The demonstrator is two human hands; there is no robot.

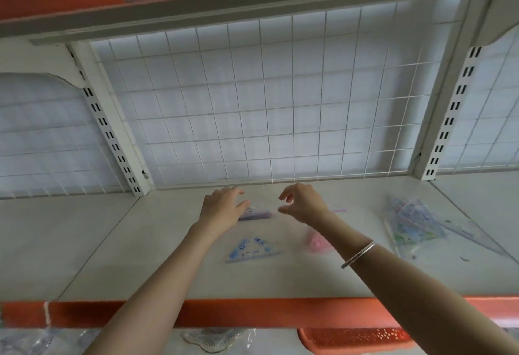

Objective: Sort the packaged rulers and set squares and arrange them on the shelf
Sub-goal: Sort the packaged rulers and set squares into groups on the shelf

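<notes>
My left hand (222, 207) and right hand (302, 200) are open, holding nothing. The purple ruler pack (257, 215) lies sideways, at 3 o'clock from my left hand, which is nearer.

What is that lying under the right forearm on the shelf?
A pink packaged piece peeks out from under the right forearm on the white shelf. The arm covers its right side, so its full shape cannot be seen, and whether it is a ruler or a set square is unclear.
</notes>
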